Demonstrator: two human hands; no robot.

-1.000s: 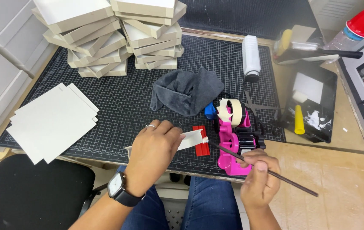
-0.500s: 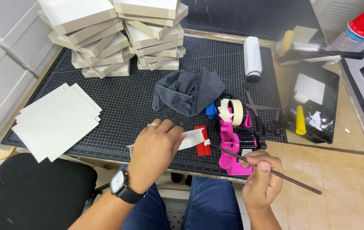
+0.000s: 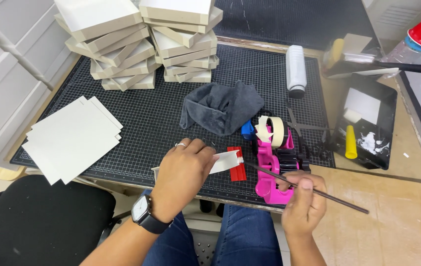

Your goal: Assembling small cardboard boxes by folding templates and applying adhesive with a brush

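Note:
My left hand [image 3: 183, 175], with a ring and a black wristwatch, grips a small white folded cardboard piece [image 3: 226, 161] over the near edge of the black cutting mat [image 3: 141, 116]. My right hand [image 3: 302, 202] pinches a thin dark stick [image 3: 336, 199], like a brush handle, whose tip reaches toward the white piece. Between the two hands lie a red ridged scraper [image 3: 236, 165] and a pink tape dispenser [image 3: 271, 165] carrying a roll of cream tape [image 3: 270, 130].
A grey cloth [image 3: 222, 106] lies mid-mat, with stacks of flat white boxes [image 3: 141, 42] at the back and white card sheets [image 3: 72, 138] at left. A white bottle [image 3: 296, 66] and a black paint tray [image 3: 368, 120] with a yellow-handled roller sit at right. A black chair [image 3: 38, 221] is lower left.
Both hands stay in nearly the same place. The stick's tip has edged slightly closer to the white piece; the view has shifted a little.

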